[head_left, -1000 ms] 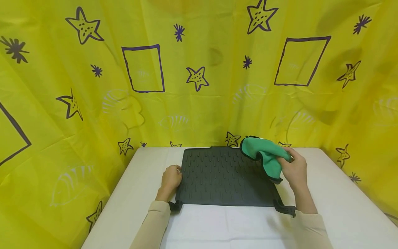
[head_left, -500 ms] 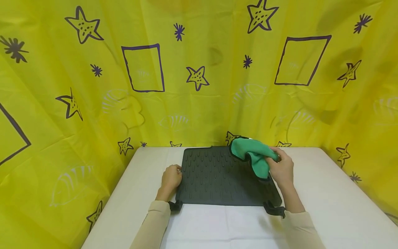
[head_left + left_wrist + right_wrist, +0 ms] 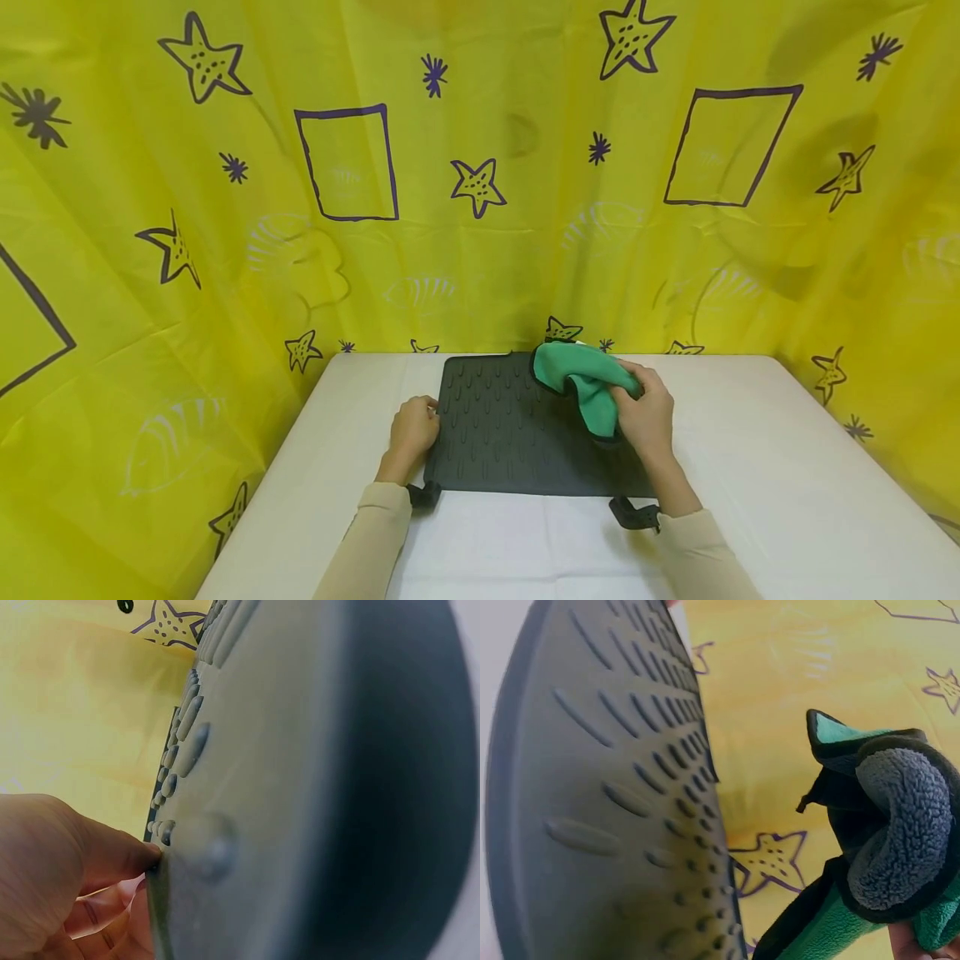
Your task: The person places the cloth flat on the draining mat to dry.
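Observation:
A dark grey mat (image 3: 495, 442) with rows of raised ridges lies on the table in the head view. At its left edge my left hand (image 3: 414, 427) pinches the rim; the left wrist view has the thumb (image 3: 124, 855) on the edge and fingers curled behind it. My right hand (image 3: 648, 417) grips a bunched green cloth (image 3: 573, 367) above the right half of the mat. Black trim borders the cloth, and its other side shows grey and fleecy (image 3: 911, 817) in the right wrist view. The mat's far right corner is hidden behind cloth and hand.
White covering spreads over the table (image 3: 750, 442). Behind it and at both sides hangs a yellow curtain (image 3: 525, 275) printed with stars and squares. Black wrist mounts (image 3: 633, 513) sit below both hands, near the mat's front edge.
My right hand has moved left with the green cloth, from the mat's right edge to further over its right half. My left hand and the mat have stayed in place.

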{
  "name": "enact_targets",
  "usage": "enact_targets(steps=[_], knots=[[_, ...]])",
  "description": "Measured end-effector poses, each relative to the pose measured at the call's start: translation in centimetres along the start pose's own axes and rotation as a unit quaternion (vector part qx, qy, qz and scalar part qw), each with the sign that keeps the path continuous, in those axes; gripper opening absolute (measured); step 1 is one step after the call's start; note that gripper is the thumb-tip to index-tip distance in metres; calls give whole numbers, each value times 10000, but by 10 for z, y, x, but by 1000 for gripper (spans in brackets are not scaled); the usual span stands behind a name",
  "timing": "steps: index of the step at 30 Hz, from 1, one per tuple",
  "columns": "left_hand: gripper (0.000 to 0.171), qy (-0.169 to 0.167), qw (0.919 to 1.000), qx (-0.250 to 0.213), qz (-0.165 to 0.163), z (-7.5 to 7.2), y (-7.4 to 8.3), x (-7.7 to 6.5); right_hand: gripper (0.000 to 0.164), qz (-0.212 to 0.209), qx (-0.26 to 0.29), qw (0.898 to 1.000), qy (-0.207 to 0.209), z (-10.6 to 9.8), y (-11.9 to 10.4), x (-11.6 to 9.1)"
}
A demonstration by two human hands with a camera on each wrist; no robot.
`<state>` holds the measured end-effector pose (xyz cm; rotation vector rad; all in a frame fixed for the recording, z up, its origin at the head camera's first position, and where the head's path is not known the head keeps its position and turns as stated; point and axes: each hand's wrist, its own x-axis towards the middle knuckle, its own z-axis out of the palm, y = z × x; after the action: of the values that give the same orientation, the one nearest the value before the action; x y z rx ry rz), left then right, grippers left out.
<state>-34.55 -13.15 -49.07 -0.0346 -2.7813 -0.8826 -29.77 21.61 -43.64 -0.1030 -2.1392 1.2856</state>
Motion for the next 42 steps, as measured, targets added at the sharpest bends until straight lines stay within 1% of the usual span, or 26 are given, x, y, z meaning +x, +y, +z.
enact_targets(steps=[8, 13, 16, 19, 22, 26, 29, 35, 37, 42], knots=[[23, 3, 10000, 2, -26, 1, 0, 0, 32, -37, 87, 9999, -65, 18, 7, -9], [22, 11, 10000, 23, -21, 1, 0, -1, 33, -92, 37, 10000, -3, 26, 8, -13], [22, 28, 10000, 35, -10, 1, 1, 0, 33, -105, -14, 9999, -67, 29, 10, -15], [22, 32, 10000, 24, -31, 0, 1, 0, 33, -66, -125, 9994, -308, 33, 12, -17], [22, 36, 10000, 8, -53, 0, 2, -1, 35, 44, -267, 9970, -732, 37, 13, -19], [22, 51, 10000, 12, -23, 0, 2, -2, 38, 158, -503, 9895, -1346, 41, 14, -23], [22, 61, 10000, 22, 6, 1, 1, -2, 40, 185, -680, 9828, -1709, 44, 15, -28], [22, 67, 10000, 11, 21, 1, 1, -2, 43, -11, -844, 9742, -2095, 47, 14, -33], [23, 62, 10000, 12, 28, 1, 1, -2, 46, -81, -900, 9697, -2269, 47, 14, -35], [23, 63, 10000, 32, 37, 1, 0, -1, 53, -99, -1042, 9569, -2708, 46, 13, -37]])
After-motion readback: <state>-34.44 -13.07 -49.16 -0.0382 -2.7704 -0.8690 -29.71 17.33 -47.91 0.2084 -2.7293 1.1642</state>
